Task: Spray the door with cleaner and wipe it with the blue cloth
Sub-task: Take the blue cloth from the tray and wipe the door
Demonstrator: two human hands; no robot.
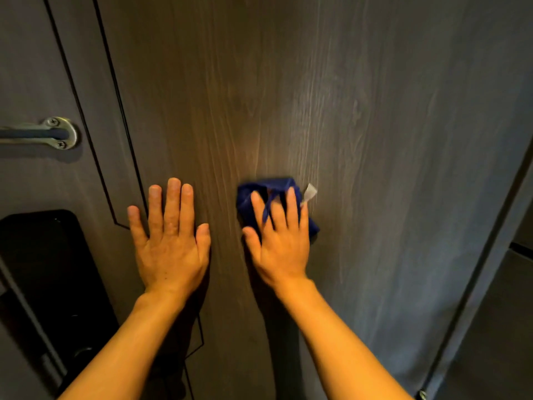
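Observation:
The dark wood-grain door (288, 96) fills the view. My right hand (278, 243) presses the bunched blue cloth (253, 192) flat against the door at mid height; the cloth's white label (310, 193) sticks out past my fingers. My left hand (170, 235) lies flat on the door to the left of the cloth, fingers spread and holding nothing. No spray bottle is in view.
A metal bar handle with a screwed bracket (57, 133) sits at the left. Below it is a black lock panel (40, 255). A thin inlaid line (115, 90) runs down the door. The door's right edge meets a dark frame (504, 212).

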